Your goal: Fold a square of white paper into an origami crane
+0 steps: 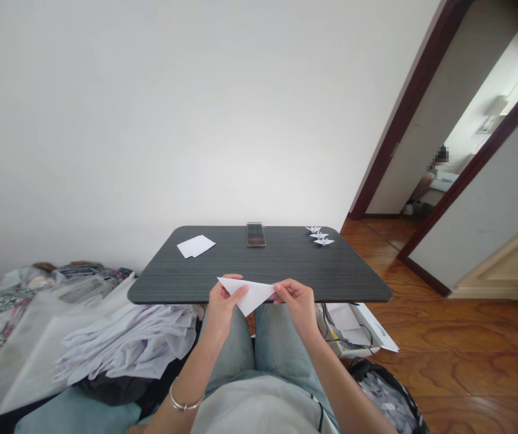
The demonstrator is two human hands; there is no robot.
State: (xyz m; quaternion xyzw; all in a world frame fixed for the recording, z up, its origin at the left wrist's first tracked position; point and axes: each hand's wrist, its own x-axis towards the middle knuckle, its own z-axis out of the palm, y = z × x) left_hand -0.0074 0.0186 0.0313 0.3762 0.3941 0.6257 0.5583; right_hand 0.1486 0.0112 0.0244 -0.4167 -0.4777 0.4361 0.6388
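My left hand (225,306) and my right hand (297,304) hold a white paper folded into a triangle (249,294) between them, pinching its two long ends just above the near table edge. The dark grey wood-grain table (259,283) stands beyond my hands. A small stack of white paper sheets (196,246) lies at its far left. Near the far edge stand a dark rectangular box (256,235) and, to the right, several small white origami cranes (320,236). All of these are out of reach of my fingers.
Crumpled white fabric (127,343) and a white plastic bag (37,343) heap up to my left. A black bag (385,398) and white papers (349,325) sit low on my right, above a wooden floor (458,349). A doorway (467,150) opens far right, with a person (435,175) beyond it.
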